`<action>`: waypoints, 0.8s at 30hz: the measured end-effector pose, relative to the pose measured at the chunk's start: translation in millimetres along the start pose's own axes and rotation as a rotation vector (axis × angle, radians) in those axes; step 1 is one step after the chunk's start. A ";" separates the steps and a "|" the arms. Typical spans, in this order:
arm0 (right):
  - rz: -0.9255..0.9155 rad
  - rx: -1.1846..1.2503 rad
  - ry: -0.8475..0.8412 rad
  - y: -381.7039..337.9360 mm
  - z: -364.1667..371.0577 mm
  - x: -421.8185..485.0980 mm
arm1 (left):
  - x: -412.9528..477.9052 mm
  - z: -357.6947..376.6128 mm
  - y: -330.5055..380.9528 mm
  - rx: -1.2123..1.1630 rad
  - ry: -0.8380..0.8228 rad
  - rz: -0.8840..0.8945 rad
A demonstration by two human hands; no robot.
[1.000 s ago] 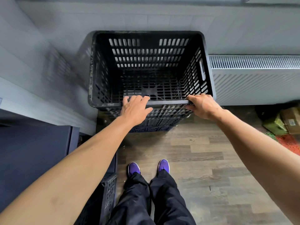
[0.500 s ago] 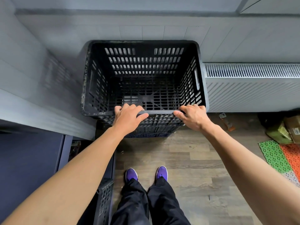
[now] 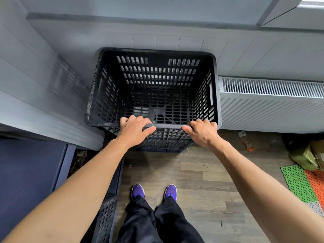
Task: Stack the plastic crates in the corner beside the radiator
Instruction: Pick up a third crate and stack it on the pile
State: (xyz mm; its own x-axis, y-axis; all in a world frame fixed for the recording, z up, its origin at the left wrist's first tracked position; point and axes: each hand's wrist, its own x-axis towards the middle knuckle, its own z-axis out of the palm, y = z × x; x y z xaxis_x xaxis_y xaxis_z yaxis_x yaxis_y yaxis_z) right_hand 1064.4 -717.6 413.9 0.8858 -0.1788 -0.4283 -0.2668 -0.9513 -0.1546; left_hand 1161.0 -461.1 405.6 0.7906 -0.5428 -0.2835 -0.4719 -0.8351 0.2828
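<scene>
A black slotted plastic crate [image 3: 152, 85] stands in the corner, on top of another dark crate [image 3: 164, 146] whose lower wall shows beneath it. The top crate's right side is next to the white radiator [image 3: 270, 104]. My left hand [image 3: 135, 128] grips the near rim left of centre, fingers curled over the edge. My right hand [image 3: 203, 132] grips the same rim toward the right corner. The crate is empty inside.
A further black crate [image 3: 107, 216] stands at my lower left beside a dark blue cabinet [image 3: 26, 181]. On the wooden floor at right lie green and orange mats [image 3: 305, 185], cardboard boxes [image 3: 308, 155] and a small tool [image 3: 245, 141]. My feet [image 3: 154, 192] stand before the stack.
The top crate sits lower and farther back into the corner than a second ago. Both hands stayed on the near rim; the right hand shifted slightly inward from the corner.
</scene>
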 end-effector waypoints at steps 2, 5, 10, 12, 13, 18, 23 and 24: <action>0.006 0.004 -0.047 -1.4 -1.7 0.2 | -1.1 -2.2 0.4 -0.015 -0.048 -0.014; 0.008 0.001 -0.052 -2.9 -0.2 -3.7 | -3.6 -6.1 0.1 -0.010 -0.139 -0.038; 0.000 0.019 -0.071 -4.3 -2.3 -7.2 | -12.3 -0.8 15.3 0.003 -0.112 -0.113; -0.020 0.029 -0.071 -3.1 -1.1 -8.3 | -19.5 5.3 21.7 -0.023 -0.054 -0.106; -0.031 0.039 -0.065 -1.7 -0.4 -8.8 | -22.5 7.8 24.7 -0.042 -0.032 -0.101; -0.058 0.084 -0.084 1.1 -4.6 -11.0 | -30.1 8.8 35.1 -0.107 -0.001 -0.107; -0.104 0.090 -0.064 -6.9 -11.8 -20.6 | -37.6 7.3 44.9 -0.161 0.072 -0.110; -0.117 0.085 -0.052 -10.4 -12.9 -23.9 | -41.2 8.2 46.8 -0.173 0.104 -0.113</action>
State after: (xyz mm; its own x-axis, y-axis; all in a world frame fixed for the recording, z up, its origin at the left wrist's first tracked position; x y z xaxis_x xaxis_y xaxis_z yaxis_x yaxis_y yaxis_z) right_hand 1051.0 -706.7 437.2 0.8926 -0.0529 -0.4478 -0.1961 -0.9398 -0.2799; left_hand 1103.2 -478.6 423.0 0.8749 -0.4267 -0.2292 -0.3107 -0.8574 0.4103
